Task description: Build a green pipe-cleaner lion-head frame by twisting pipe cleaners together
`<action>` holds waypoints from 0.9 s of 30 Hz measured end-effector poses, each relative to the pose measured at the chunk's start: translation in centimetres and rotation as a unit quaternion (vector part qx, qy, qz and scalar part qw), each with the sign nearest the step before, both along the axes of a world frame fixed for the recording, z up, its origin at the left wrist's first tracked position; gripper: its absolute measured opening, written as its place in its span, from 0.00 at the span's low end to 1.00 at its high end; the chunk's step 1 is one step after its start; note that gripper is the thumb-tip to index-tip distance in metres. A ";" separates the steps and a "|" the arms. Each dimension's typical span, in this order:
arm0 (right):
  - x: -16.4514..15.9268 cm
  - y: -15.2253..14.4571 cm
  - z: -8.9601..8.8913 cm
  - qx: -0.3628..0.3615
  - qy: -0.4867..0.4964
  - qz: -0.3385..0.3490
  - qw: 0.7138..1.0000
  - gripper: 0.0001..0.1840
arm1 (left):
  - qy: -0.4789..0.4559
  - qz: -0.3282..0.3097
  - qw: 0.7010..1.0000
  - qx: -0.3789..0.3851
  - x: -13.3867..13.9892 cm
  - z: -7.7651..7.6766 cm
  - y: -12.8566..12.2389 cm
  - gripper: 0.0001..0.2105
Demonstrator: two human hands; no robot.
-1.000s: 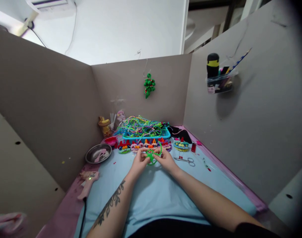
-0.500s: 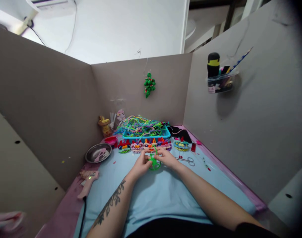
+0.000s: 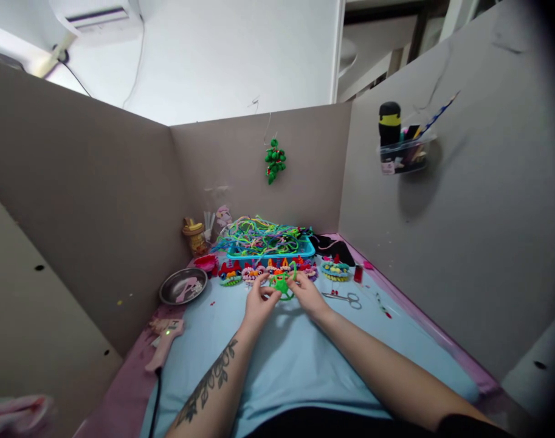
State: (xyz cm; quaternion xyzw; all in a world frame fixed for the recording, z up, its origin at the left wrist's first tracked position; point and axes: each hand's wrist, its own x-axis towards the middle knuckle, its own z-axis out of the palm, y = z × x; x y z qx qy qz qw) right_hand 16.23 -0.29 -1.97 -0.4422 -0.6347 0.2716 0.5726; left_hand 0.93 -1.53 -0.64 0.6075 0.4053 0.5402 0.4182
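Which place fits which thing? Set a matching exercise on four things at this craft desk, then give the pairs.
Things:
1. scissors
2. metal bowl
3. green pipe-cleaner piece
4. hot glue gun

Places:
A. between the fingers of the left hand and right hand
B. at the mat's left edge, cord trailing toward the camera
C. on the mat, right of the hands
D. left of the row of colourful ornaments

Pairs: 1-C, 2-D, 3-A, 4-B
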 end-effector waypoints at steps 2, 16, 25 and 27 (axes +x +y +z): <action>-0.3 -0.1 0.0 0.000 0.009 0.005 1.000 0.20 | -0.024 -0.011 1.000 -0.006 0.1 -0.2 0.1 0.30; -0.2 -0.8 0.4 -0.016 0.032 0.044 0.998 0.19 | -0.073 -0.046 0.996 -0.021 0.1 0.0 0.1 0.18; -0.7 -0.4 0.1 -0.022 0.071 -0.020 0.997 0.20 | -0.060 -0.068 0.996 -0.012 0.3 -0.5 0.1 0.15; -0.8 -0.6 0.2 -0.020 0.070 -0.024 0.997 0.19 | -0.062 -0.065 0.996 -0.012 0.4 -0.5 0.0 0.15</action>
